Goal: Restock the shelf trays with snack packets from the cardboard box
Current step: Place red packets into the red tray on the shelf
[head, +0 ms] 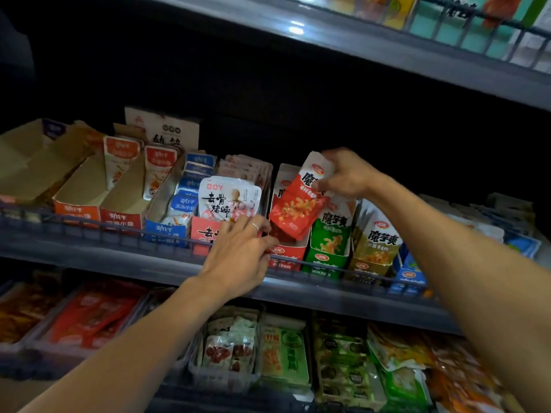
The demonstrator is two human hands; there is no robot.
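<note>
My right hand (346, 174) grips the top of a red snack packet (295, 204) and holds it tilted over the red display tray (284, 257) on the middle shelf. My left hand (241, 254) rests at the front of that shelf, its fingers curled against the left front corner of the red tray, beside the wire rail. A ring shows on one finger. To the right stand a green tray (326, 251) and an olive tray (371, 251), both with upright packets. The cardboard box is out of view.
Left of my hands are a white packet tray (228, 201), a blue tray (176, 213) and nearly empty orange trays (89, 198). A wire rail (119, 234) runs along the shelf front. The shelf below (298, 353) holds many packets; another shelf hangs above (417, 43).
</note>
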